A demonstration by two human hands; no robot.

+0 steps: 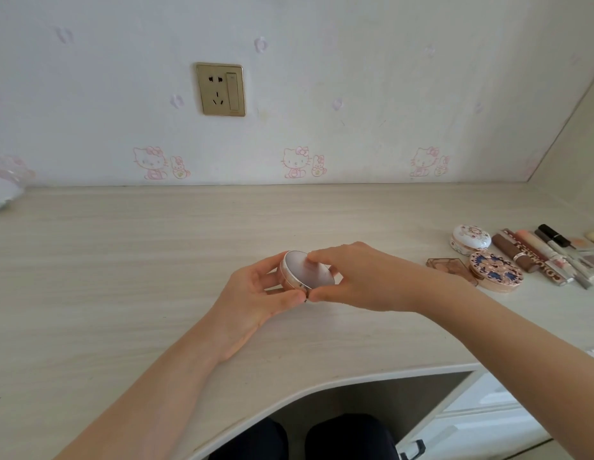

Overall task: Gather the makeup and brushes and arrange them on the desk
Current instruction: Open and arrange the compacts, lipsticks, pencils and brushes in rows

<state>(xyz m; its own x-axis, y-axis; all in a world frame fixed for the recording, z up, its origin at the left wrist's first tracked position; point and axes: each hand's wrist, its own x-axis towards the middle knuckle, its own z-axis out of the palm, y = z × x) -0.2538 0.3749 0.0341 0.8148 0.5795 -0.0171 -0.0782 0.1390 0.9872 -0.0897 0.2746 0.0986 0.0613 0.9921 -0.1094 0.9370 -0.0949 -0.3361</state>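
Note:
A round pink compact [309,271] with a rose-gold rim is held tilted just above the middle of the light wooden desk [123,260]. My left hand [256,293] cups it from the left and below, fingers curled round its rim. My right hand [355,277] pinches its right side, fingertips on the lid and thumb underneath. At the right of the desk lie a white floral compact [470,240], a navy-and-gold compact [496,269], a clear brown faceted case [451,265] and several lipstick and gloss tubes [534,255].
A gold wall socket [221,89] sits on the cartoon wallpaper behind the desk. A white plastic item [3,190] pokes in at the far left. White drawers [481,419] stand under the desk's right side, and my knees [322,439] show below its curved front edge.

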